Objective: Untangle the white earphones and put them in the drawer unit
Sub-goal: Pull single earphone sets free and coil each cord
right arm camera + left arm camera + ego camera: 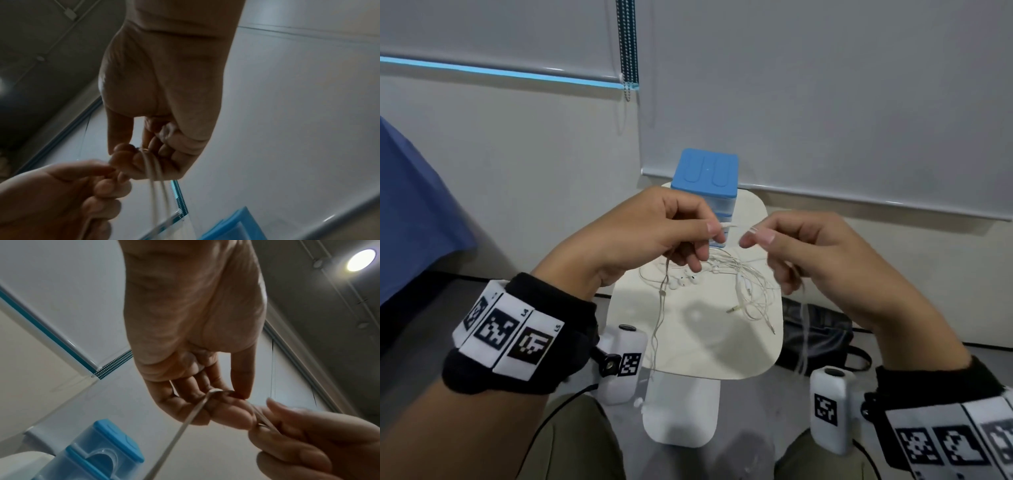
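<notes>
**Both hands pinching cord above the tangle**

Nearest the lens, at the lower corners of the head view, sit the two marker-patterned wristbands; above them the left hand (640,236) and right hand (822,253) meet at mid-frame, raised over the small cream counter (709,346). Each grip is grasping a strand of the white earphones (726,277): left thumb and forefinger pinch one strand, the other fingers curled under; the right pinches a neighbouring strand, knuckles turned outward. Most of the cord lies in a loose knot on the counter just below the hands, buds left of centre, plugs toward the lower right, one strand trailing off the near edge. The blue-lidded drawer unit (705,174) stands behind, at the counter's far edge.

The cord looks very light, limp and thin, likely to slip and to tighten if yanked. Holding near a crossing and feeding a free end through gently seems wisest.
</notes>
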The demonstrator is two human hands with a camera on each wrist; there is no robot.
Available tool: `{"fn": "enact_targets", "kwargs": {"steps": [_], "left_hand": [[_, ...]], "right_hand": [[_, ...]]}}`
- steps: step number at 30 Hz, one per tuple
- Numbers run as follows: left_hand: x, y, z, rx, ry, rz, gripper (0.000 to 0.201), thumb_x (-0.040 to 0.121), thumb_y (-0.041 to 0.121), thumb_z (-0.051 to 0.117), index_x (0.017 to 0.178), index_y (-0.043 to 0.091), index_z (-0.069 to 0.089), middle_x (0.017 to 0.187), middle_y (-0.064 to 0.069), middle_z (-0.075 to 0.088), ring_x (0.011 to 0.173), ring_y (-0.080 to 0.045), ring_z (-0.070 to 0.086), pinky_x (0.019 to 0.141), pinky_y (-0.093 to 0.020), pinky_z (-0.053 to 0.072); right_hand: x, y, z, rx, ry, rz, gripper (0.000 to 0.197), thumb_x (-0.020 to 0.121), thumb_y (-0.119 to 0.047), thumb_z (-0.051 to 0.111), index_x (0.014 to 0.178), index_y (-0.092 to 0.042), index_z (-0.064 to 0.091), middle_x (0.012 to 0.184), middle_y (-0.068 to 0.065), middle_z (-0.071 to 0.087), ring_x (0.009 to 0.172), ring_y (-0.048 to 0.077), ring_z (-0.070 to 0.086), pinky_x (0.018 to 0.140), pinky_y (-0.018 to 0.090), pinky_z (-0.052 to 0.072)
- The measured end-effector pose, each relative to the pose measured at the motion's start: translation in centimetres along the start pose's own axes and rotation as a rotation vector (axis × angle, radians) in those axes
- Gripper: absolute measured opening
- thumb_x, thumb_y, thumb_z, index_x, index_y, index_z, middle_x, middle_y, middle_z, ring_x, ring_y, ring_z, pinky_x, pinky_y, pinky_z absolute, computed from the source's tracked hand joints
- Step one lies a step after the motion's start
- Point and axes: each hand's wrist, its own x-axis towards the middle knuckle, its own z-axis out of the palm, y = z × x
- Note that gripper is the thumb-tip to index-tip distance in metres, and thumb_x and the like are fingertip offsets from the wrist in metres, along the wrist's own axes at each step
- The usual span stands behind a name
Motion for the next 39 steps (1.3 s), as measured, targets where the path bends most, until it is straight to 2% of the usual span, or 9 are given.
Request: {"fn": "enact_targets", "kwargs": {"steps": [3,9,17,22,28,31,35,37,39], "left_hand": [[0.3,0.6,0.7,-0.01,-0.038,0.029,0.013,0.1,0.014,0.064,0.089,0.007,0.069,0.076,-0.007,0.071,0.071,-0.022,0.07,0.066,-0.023,0.048],[0.4,0.7,0.7,-0.031,-0.045,0.054,0.017,0.099,0.016,0.065,0.085,0.015,0.074,0.08,-0.008,0.071,0.079,-0.017,0.064,0.077,-0.028,0.046],[0.5,0.7,0.8,-0.041,-0.013,0.039,0.007,0.093,0.015,0.072,0.088,0.011,0.075,0.079,-0.003,0.073,0.08,-0.012,0.067,0.082,-0.03,0.048],[0.8,1.1,0.9,-0.14,-0.018,0.064,0.018,0.101,0.013,0.059,0.085,0.011,0.065,0.089,-0.009,0.074,0.084,-0.016,0.065,0.082,-0.029,0.049],[1.0,0.7,1.0,-0.239,0.011,0.068,0.031,0.105,0.021,0.051,0.078,0.01,0.059,0.065,-0.005,0.061,0.067,-0.02,0.062,0.072,-0.025,0.053],[0.7,0.3,1.2,-0.212,-0.049,0.051,0.033,0.106,0.025,0.049,0.079,0.01,0.062,0.064,-0.005,0.062,0.068,-0.022,0.063,0.074,-0.027,0.051],[0.8,0.9,1.7,-0.29,-0.037,0.105,0.024,0.108,0.027,0.048,0.109,0.009,0.064,0.075,-0.012,0.065,0.071,-0.025,0.065,0.075,-0.031,0.053],[0.9,1.3,2.0,-0.302,-0.027,0.157,0.018,0.107,0.027,0.05,0.104,0.011,0.059,0.073,-0.009,0.065,0.069,-0.025,0.063,0.072,-0.029,0.051],[1.0,1.4,2.1,-0.317,-0.02,0.172,0.019,0.105,0.026,0.051,0.092,0.012,0.055,0.07,-0.007,0.063,0.065,-0.024,0.061,0.069,-0.028,0.049]], "right_hand": [[0.4,-0.2,0.7,-0.014,-0.076,-0.013,0.023,0.103,-0.017,0.058,0.096,0.003,0.069,0.059,0.01,0.048,0.053,0.02,0.048,0.054,0.026,0.04],[1.4,-0.1,0.9,-0.001,0.013,-0.039,0.028,0.104,-0.018,0.055,0.082,-0.007,0.069,0.055,-0.002,0.043,0.052,0.02,0.04,0.054,0.028,0.034],[2.2,-0.8,0.8,0.056,0.131,-0.045,0.025,0.1,-0.01,0.057,0.082,-0.001,0.072,0.059,0.009,0.047,0.055,0.024,0.049,0.052,0.026,0.037],[2.4,-1.5,0.5,0.038,0.187,-0.084,0.025,0.101,-0.009,0.056,0.083,0.001,0.072,0.058,0.008,0.044,0.052,0.021,0.042,0.049,0.021,0.033],[3.1,-0.7,0.1,-0.026,0.398,-0.149,0.025,0.095,-0.024,0.058,0.084,-0.006,0.074,0.054,-0.002,0.048,0.055,0.016,0.04,0.055,0.027,0.032],[3.2,-1.1,-0.4,-0.067,0.483,-0.183,0.024,0.101,-0.019,0.057,0.087,-0.007,0.072,0.052,-0.009,0.052,0.053,0.012,0.044,0.054,0.026,0.036],[2.9,-1.8,0.2,-0.168,0.329,-0.22,0.023,0.099,-0.022,0.061,0.083,-0.013,0.073,0.055,0.004,0.05,0.055,0.018,0.042,0.057,0.034,0.036],[3.0,-2.0,0.5,-0.205,0.285,-0.231,0.022,0.098,-0.024,0.063,0.082,-0.013,0.074,0.056,0.003,0.045,0.058,0.02,0.037,0.058,0.035,0.032],[3.2,-2.0,0.4,-0.212,0.3,-0.245,0.023,0.099,-0.024,0.064,0.082,-0.011,0.073,0.061,0.014,0.05,0.06,0.024,0.039,0.058,0.036,0.034]]}}
